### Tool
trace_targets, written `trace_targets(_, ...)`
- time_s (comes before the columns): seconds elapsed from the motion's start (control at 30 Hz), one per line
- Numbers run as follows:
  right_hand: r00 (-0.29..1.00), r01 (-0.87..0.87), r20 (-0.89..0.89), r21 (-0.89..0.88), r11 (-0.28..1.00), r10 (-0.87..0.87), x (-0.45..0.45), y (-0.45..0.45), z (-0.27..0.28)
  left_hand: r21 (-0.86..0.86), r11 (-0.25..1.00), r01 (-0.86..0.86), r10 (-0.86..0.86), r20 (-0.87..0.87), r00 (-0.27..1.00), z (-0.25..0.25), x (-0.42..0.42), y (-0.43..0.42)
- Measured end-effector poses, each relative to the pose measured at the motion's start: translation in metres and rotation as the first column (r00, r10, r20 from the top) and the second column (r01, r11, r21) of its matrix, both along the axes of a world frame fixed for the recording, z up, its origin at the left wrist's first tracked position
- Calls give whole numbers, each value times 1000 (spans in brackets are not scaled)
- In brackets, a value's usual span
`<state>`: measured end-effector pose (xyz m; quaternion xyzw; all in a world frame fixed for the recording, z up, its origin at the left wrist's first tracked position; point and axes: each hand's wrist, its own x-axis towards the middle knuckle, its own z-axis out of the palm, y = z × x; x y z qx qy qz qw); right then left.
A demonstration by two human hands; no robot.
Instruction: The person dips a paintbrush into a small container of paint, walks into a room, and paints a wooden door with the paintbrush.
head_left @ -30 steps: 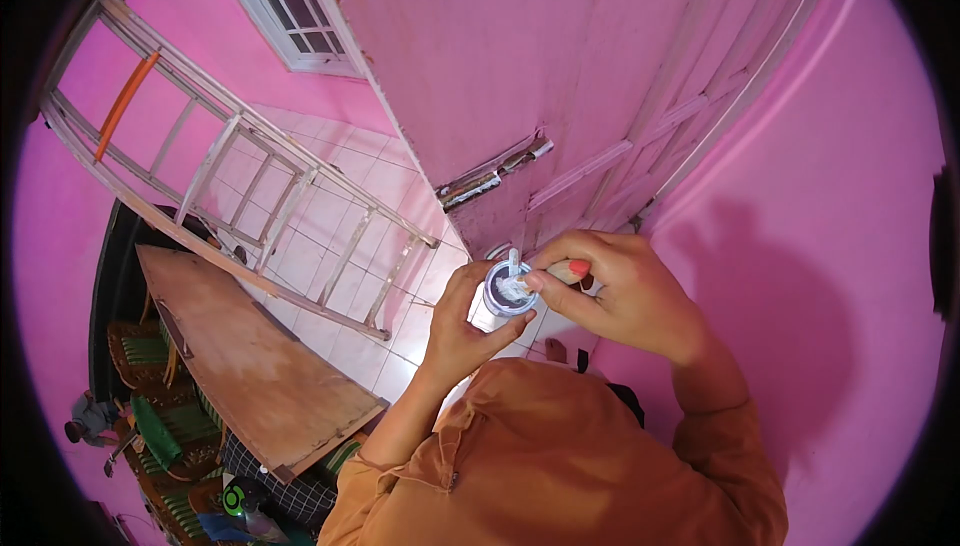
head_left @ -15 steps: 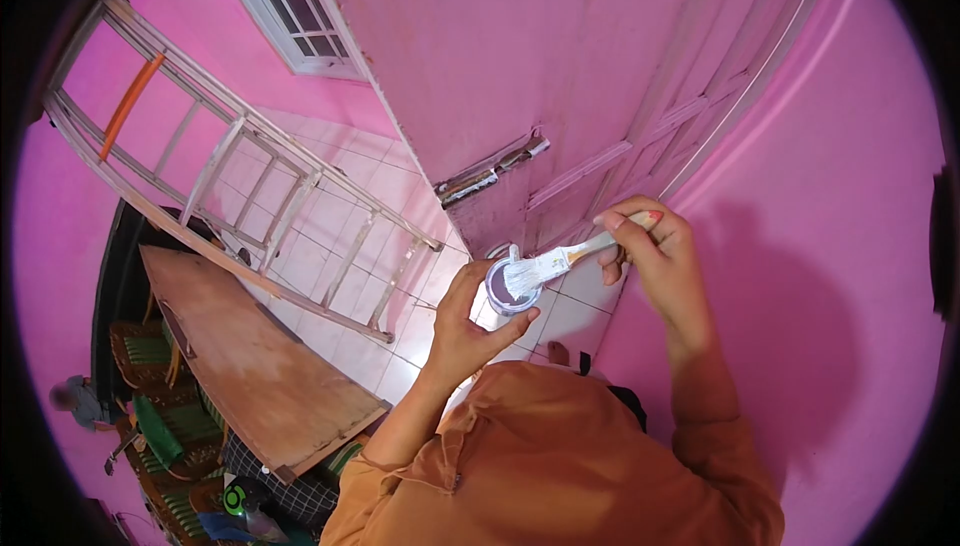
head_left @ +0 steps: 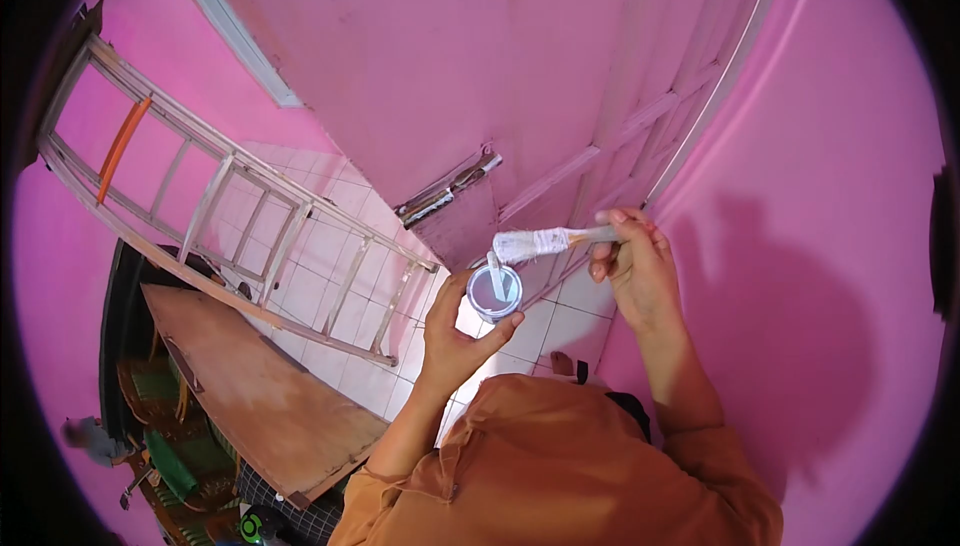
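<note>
My left hand (head_left: 455, 331) is wrapped round a small open paint can (head_left: 482, 308), tilted so its inside shows. A light flat stick (head_left: 496, 276) stands in the can, leaning on its rim. Closed on the handle of a paintbrush (head_left: 535, 243), my right hand (head_left: 640, 271) holds it just above the can, to the right. White paint coats the brush's bristles, which point left. In front of me stands a pink panelled door (head_left: 420, 56) with a metal lock plate (head_left: 450, 189) at its edge.
An aluminium ladder (head_left: 260, 231) with an orange bar stands at the left on white tiles (head_left: 345, 256). A brown wooden panel (head_left: 255, 396) leans over green-cushioned chairs (head_left: 165, 416). Another person (head_left: 95, 441) is at the far left. The pink wall (head_left: 800, 296) rises close on my right.
The brush has lifted out of the can and up, its bristles now above the rim. The can has shifted slightly left, and the view has turned a little.
</note>
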<state>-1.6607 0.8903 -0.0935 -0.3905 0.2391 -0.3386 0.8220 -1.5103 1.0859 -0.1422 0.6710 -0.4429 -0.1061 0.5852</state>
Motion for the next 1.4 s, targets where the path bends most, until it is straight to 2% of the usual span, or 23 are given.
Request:
trace_targets(0.07,993,116,16,-149,982,-115,1,0,14,0,1000,3,-3,-29,1000,-3,0,2)
trace_targets(0.1,993,120,17,-147,982,-119,3,-3,14,-4,1000,1,-1,-60,998,-5,0,3)
trace_targets(0.17,983,176,1,-321,930,-186,5,-7,12,-1,1000,-6,6,-71,997,-9,1,6)
trace_targets(0.2,982,177,2,-322,930,-187,7,-6,13,2,1000,-18,19,-83,996,-11,2,7)
trace_targets(0.27,964,199,-62,-476,856,-258,15,1,19,11,1000,-23,24,-96,995,-11,2,11)
trace_targets(0.43,946,273,18,-582,766,-323,49,10,32,22,999,-42,44,-112,993,-11,2,17)
trace_targets(0.5,917,326,125,-781,533,-378,56,6,48,17,998,-56,57,-103,993,-12,3,21)
trace_targets(0.53,898,397,221,-781,482,-382,59,4,56,20,998,-51,53,-102,993,-13,4,23)
trace_targets(0.57,896,399,220,-780,482,-386,56,3,61,56,998,-28,33,-106,994,-15,6,27)
trace_targets(0.67,831,465,276,-822,330,-483,47,0,65,100,995,-10,21,-103,994,-19,7,33)
trace_targets(0.73,874,371,143,-814,447,-465,40,7,58,106,994,-21,31,-95,995,-20,6,36)
trace_targets(0.77,874,370,144,-816,445,-463,41,8,49,124,992,-21,34,-107,994,-20,5,37)
trace_targets(0.83,869,242,25,-893,380,-494,50,6,23,141,990,-21,37,-113,993,-19,4,38)
trace_targets(0.9,872,237,24,-895,379,-489,61,2,21,131,991,-17,32,-115,993,-17,3,39)
trace_targets(0.97,862,364,168,-862,353,-479,74,-7,27,120,993,-12,28,-126,992,-18,3,40)
trace_targets(1.1,839,453,284,-837,306,-463,80,-11,87,121,993,-12,27,-125,992,-23,3,42)
trace_targets(1.17,803,533,410,-820,211,-433,80,-11,113,91,995,-34,46,-130,990,-25,-2,40)
trace_targets(1.2,800,536,413,-818,209,-436,77,-12,122,61,996,-62,70,-137,988,-26,-3,39)
trace_targets(1.3,792,571,446,-782,248,-417,65,-10,140,60,997,-52,59,-119,991,-27,-5,40)
trace_targets(1.37,833,509,303,-748,426,-462,49,1,140,86,996,-32,43,-127,991,-27,-5,43)
trace_targets(1.4,878,413,197,-773,481,-437,46,-1,127,114,993,-12,28,-136,990,-27,-5,44)
